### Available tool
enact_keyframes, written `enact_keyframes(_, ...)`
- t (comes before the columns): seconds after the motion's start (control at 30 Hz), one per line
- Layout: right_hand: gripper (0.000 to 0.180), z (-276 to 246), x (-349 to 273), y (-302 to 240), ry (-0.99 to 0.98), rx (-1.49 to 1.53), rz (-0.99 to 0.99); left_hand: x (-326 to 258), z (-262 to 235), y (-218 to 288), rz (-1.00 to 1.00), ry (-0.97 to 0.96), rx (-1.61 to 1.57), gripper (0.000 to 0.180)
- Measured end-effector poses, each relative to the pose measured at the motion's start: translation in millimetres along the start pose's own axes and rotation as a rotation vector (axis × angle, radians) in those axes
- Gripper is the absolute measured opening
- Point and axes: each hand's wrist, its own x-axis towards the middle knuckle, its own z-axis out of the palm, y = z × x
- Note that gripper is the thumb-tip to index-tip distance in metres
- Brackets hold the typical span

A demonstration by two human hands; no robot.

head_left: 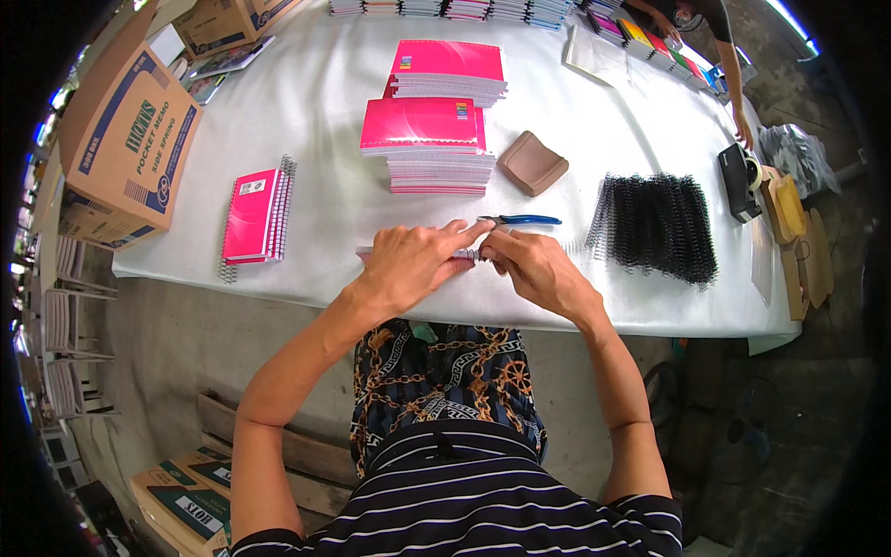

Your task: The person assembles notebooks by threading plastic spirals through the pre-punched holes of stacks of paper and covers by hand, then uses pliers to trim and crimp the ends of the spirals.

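Notebook [365,252], nearside of blue-handled cutters [533,220]: is gripped by left hand [413,260]; coil [474,255] end is pinched by right hand [531,266]. Judged light, flexible; best held along spine.

The view comes from the left of two head-worn cameras, looking steeply down and a little forward over the counter [325,218], which spans the upper half of the frame. It sits close: the hands [404,265] fall near the centre, the forearms [325,334] enter from lower left and lower right, and the striped shirt [455,501] fills the bottom. The fisheye lens bows the counter's front edge.
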Motion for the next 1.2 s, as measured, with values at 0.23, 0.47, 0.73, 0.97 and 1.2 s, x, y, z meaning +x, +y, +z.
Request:
enact_keyframes(0.23,0.042,-49,27,72,0.069,-0.215,0.189,-10,-10,-3,0.188,-0.194,-0.011,0.045)
enact_keyframes(0.47,0.055,-62,45,114,-0.047,-0.132,0.386,-21,0,0,0.145,0.049,0.148,0.066)
enact_keyframes(0.73,0.057,-47,12,60,-0.564,0.443,0.141,-28,3,-5,0.037,0.131,0.135,0.081)
enact_keyframes(0.97,0.061,-42,11,47,-0.504,0.459,0.108,-23,0,-5,-0.034,0.041,0.128,0.081)
enact_keyframes(1.2,0.062,-36,7,54,-0.432,0.657,-0.031,-21,-5,-10,-0.063,-0.047,0.066,0.084)
